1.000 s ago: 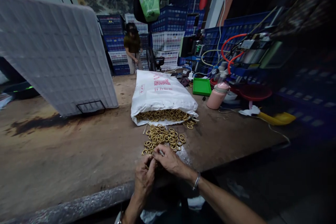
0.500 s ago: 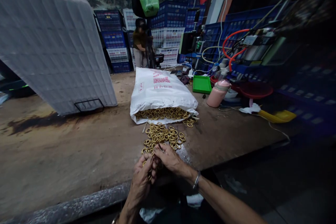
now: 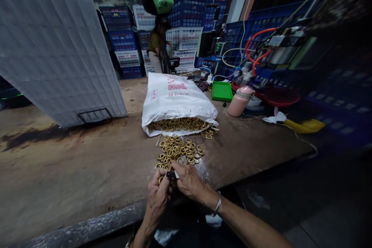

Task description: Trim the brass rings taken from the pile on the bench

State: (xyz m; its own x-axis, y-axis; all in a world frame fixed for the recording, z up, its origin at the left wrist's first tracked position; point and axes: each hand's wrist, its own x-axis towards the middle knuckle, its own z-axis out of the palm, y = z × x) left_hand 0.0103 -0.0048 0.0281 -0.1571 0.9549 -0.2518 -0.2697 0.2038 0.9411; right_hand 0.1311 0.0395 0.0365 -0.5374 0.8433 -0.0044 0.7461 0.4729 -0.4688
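Note:
My left hand (image 3: 157,192) is closed, with a brass-coloured ring (image 3: 161,179) showing between its fingers. Close against it, my right hand (image 3: 192,182) grips a small black-and-white tool (image 3: 172,175) whose dark end reaches to the left thumb. What kind of tool it is I cannot make out. Just beyond both hands lies a loose pile of brass rings (image 3: 177,147). Behind the pile a white woven sack (image 3: 177,102) with red print rests on its side, its mouth towards me and more rings inside.
A padded grey-white panel (image 3: 61,54) stands on the left of the wooden table (image 3: 87,170). On the right are a green tray (image 3: 222,91), a pink bottle (image 3: 240,101), a yellow scoop (image 3: 305,125) and a machine with orange hoses (image 3: 281,50). A person (image 3: 157,44) stands by stacked crates (image 3: 186,38).
My right hand has turned, and the tool now lies level across to my left thumb instead of pointing up. The person at the back has shifted posture.

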